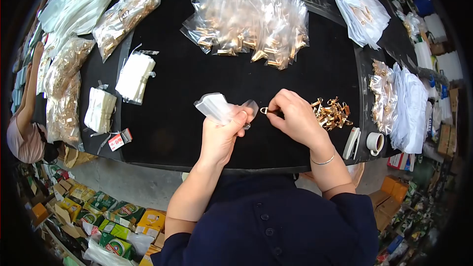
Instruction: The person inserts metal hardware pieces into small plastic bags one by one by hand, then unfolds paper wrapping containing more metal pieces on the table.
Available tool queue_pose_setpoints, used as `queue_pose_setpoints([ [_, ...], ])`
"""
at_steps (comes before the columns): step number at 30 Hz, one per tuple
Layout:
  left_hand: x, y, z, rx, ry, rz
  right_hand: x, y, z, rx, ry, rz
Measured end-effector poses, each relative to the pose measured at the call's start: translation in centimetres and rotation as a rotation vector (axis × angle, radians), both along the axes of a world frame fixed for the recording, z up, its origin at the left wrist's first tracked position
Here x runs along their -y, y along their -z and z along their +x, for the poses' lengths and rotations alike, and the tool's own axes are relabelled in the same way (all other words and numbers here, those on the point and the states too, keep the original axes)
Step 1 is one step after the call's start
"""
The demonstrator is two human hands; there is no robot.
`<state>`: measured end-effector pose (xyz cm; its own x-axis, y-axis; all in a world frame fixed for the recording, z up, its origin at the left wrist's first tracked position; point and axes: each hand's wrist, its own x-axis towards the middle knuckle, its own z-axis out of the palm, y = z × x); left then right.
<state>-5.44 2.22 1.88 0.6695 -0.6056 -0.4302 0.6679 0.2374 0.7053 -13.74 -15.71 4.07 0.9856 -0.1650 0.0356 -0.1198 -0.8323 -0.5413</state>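
1. The loose pile of gold clasps (pixel 333 114) lies on the black tabletop (pixel 167 128).
2. Just left of the pile, the right hand (pixel 294 116) pinches a gold clasp (pixel 264 111) between thumb and fingertips.
3. Farther left of the pile, the left hand (pixel 224 130) grips thin, clear bags (pixel 214 106); whether anything is inside them cannot be told.
4. Beyond the pile and to its left, heaped packets (pixel 246 15) of clear plastic contain gold pieces.
5. Right of the pile, a clear pouch (pixel 382 96) contains more gold pieces.
6. Well left of the pile, two big sacks (pixel 64 93) of clear plastic are full of gold-coloured pieces.
7. Also left of the pile, a small red-and-white box (pixel 119 140) hides its contents.
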Motion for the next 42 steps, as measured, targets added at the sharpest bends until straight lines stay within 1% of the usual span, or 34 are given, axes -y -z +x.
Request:
queue_pose_setpoints([
  [2, -0.1, 0.4, -0.2, 0.021, -0.007, -0.059, 0.0, -0.2, 0.4, 0.028, -0.026, -0.022],
  [3, 0.0, 0.5, -0.3, 0.033, -0.009, -0.091, 0.3, -0.3, 0.6, 0.02, -0.012, 0.032],
  [5, 0.1, 0.4, -0.3, 0.037, -0.02, -0.072, 0.6, -0.9, 1.0, 0.002, 0.018, 0.144],
  [6, 0.2, 0.3, -0.4, 0.041, -0.024, -0.051, 0.5, -1.6, 1.1, 0.0, 0.013, 0.149],
  [9, 0.3, 0.2, -0.5, 0.048, -0.023, -0.028, 0.5, -4.7, 1.4, 0.281, 0.041, 0.414],
  [10, 0.5, 0.1, -0.5, 0.047, -0.02, -0.031, 0.5, -5.3, 1.5, 0.287, 0.047, 0.411],
  [13, 1.0, 0.2, -0.4, 0.052, 0.014, -0.061, 0.1, -6.4, 2.0, 0.418, -0.094, 0.303],
  [14, 0.9, 0.2, -0.4, 0.056, 0.04, -0.081, -0.1, -6.5, 2.0, 0.418, -0.089, 0.303],
  [17, 1.2, 0.1, -0.6, 0.081, 0.067, -0.086, -0.5, -6.6, 1.9, 0.182, -0.012, 0.432],
  [18, 1.2, -0.1, -0.8, 0.096, 0.064, -0.068, -0.6, -6.3, 1.8, 0.181, -0.006, 0.433],
  [20, 1.3, -0.1, -1.0, 0.116, 0.061, -0.053, -0.4, -5.2, 1.9, 0.149, -0.089, 0.503],
  [22, 1.1, 0.2, -1.1, 0.045, 0.036, -0.087, -0.3, -4.5, 2.0, 0.141, -0.13, 0.54],
  [24, 0.9, 0.3, -1.0, 0.02, 0.027, -0.105, -0.3, -4.4, 2.4, 0.159, -0.21, 0.47],
  [26, 0.3, 0.5, -1.0, 0.155, 0.052, -0.045, -0.1, -4.9, 3.1, 0.177, -0.248, 0.432],
  [27, 0.1, 0.5, -0.9, 0.222, 0.061, -0.014, 0.3, -5.2, 3.7, 0.269, -0.243, 0.335],
  [28, -0.2, 0.6, -0.8, 0.23, 0.063, -0.013, 0.8, -5.7, 4.5, 0.361, -0.237, 0.239],
  [29, -0.6, 0.7, -0.4, 0.164, -0.028, -0.013, 1.3, -6.0, 5.5, 0.454, -0.229, 0.141],
  [31, -1.5, 0.8, 0.2, 0.029, -0.206, -0.012, 3.0, -4.5, 8.0, 0.427, -0.22, 0.102],
  [33, -2.3, 0.7, 0.9, 0.047, -0.21, 0.001, 4.2, -2.4, 9.7, 0.348, -0.204, 0.015],
  [34, -2.5, 0.6, 1.3, 0.058, -0.215, 0.01, 4.1, -1.9, 9.8, 0.359, -0.204, 0.01],
  [37, -2.4, -0.1, 3.2, 0.09, -0.199, 0.033, 3.8, -1.2, 9.7, 0.693, 0.052, -0.232],
  [38, -2.2, -0.3, 3.7, 0.096, -0.172, 0.061, 3.7, -1.0, 9.1, 0.705, 0.048, -0.237],
  [40, -1.6, -0.7, 5.4, 0.117, -0.142, 0.072, 3.7, -0.7, 6.6, 0.727, 0.168, -0.336],
  [41, -1.0, -0.5, 6.6, 0.168, -0.193, 0.11, 3.8, -0.6, 5.6, 0.738, 0.232, -0.389],
  [42, -0.2, -0.1, 7.9, 0.219, -0.244, 0.143, 4.0, -0.1, 5.1, 0.754, 0.234, -0.408],
])
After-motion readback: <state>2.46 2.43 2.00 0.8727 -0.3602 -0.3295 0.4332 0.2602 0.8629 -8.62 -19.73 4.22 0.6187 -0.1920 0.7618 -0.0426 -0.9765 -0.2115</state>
